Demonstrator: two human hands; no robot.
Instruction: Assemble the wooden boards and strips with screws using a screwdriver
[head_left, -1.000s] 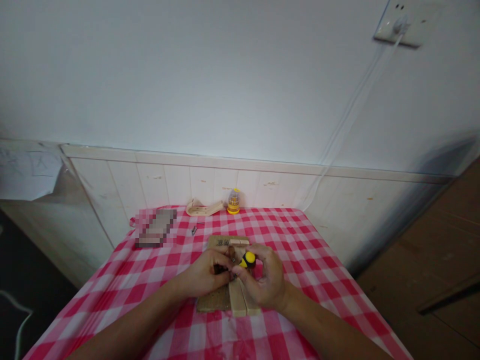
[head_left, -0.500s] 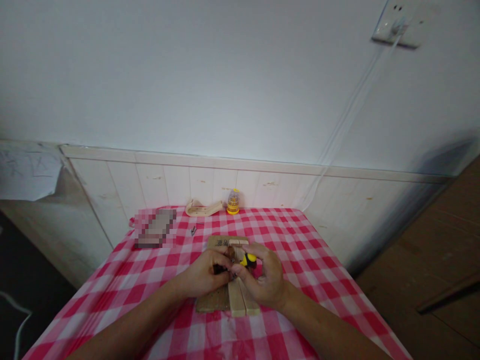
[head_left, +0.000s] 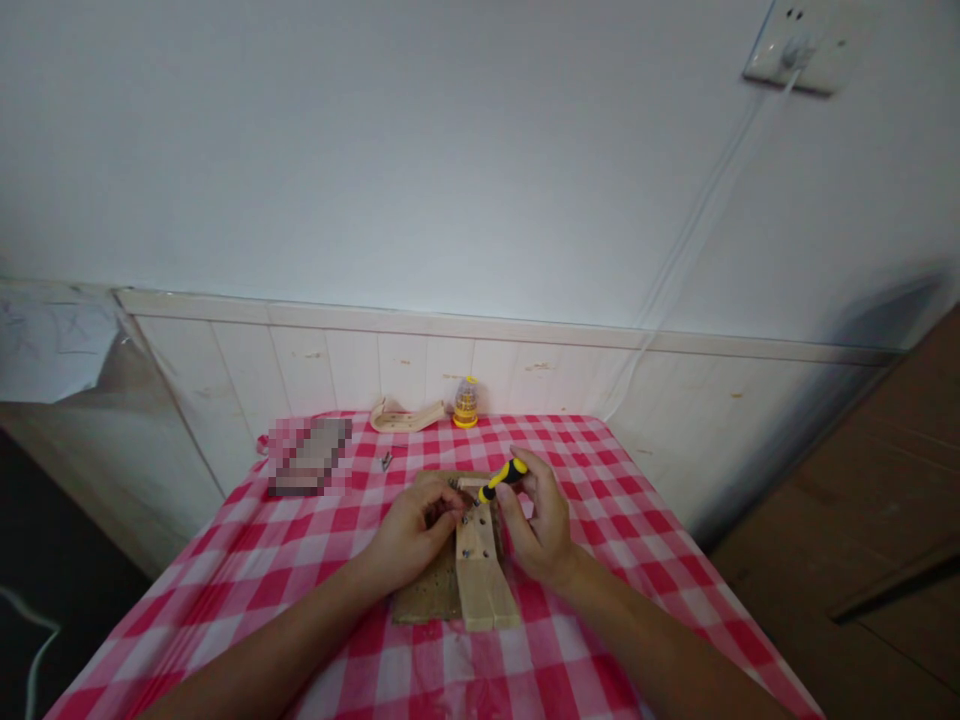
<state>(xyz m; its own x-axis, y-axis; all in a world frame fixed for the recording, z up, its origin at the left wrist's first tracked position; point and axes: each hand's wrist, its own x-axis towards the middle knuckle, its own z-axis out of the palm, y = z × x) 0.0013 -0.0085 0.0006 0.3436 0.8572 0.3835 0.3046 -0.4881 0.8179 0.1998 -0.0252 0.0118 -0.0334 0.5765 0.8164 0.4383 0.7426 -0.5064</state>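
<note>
My right hand [head_left: 546,515] grips a yellow and black screwdriver [head_left: 504,480] by its handle, which leans up to the right with its lower end over the wood. Underneath lies a pale wooden piece [head_left: 484,590] with several screws [head_left: 482,521] standing in its holes. My left hand [head_left: 420,528] rests at the wood's left edge, its thumb and fingertips pinched together near the upper screws. Whatever sits in that pinch is too small to make out. Both hands are above a brown board [head_left: 426,598], partly covered by the wood.
A red and white checked cloth [head_left: 337,640] covers the table. Toward the wall stand a curved wooden piece [head_left: 409,418] and a yellow-capped clear container [head_left: 466,403]. Small metal parts [head_left: 386,461] lie left of the board. A pixelated flat object [head_left: 311,457] is at the far left.
My right hand has risen and moved away from the left, bringing the screwdriver up into a tilted hold. The screws in the wood, hidden before, now show. My left hand stays near the wood.
</note>
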